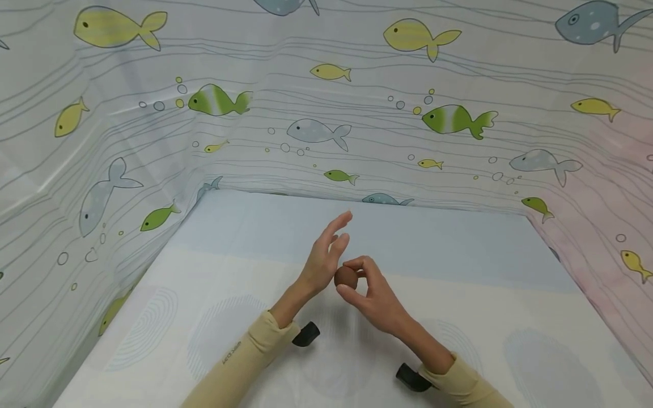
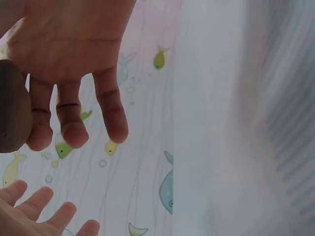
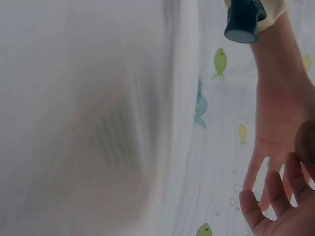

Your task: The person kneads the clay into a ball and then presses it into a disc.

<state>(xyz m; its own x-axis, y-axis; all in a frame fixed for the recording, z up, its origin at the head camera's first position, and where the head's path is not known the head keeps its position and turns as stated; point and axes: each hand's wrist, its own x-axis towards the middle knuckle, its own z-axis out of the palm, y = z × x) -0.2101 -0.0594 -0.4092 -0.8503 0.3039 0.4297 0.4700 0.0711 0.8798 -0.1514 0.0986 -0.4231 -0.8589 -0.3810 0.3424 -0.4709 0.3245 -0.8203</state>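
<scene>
A small, round brown ball (image 1: 346,277) is pinched between the thumb and forefinger of my right hand (image 1: 377,294), held up over the table. In the left wrist view the ball (image 2: 12,108) is cut by the left edge, and the other fingers of the right hand (image 2: 69,49) extend past it. My left hand (image 1: 322,260) is beside the ball, fingers extended and pointing away from me. In the right wrist view the left palm (image 3: 283,118) is behind the ball (image 3: 306,142), while the right fingers (image 3: 278,196) show at the lower right corner.
Below the hands lies a table (image 1: 245,277) with a white and pale blue patterned cover. Fish-print curtains (image 1: 265,73) surround its back and sides. A black wrist-worn device (image 1: 306,334) sits under the left sleeve (image 1: 245,362), another black device (image 1: 413,378) at the right sleeve.
</scene>
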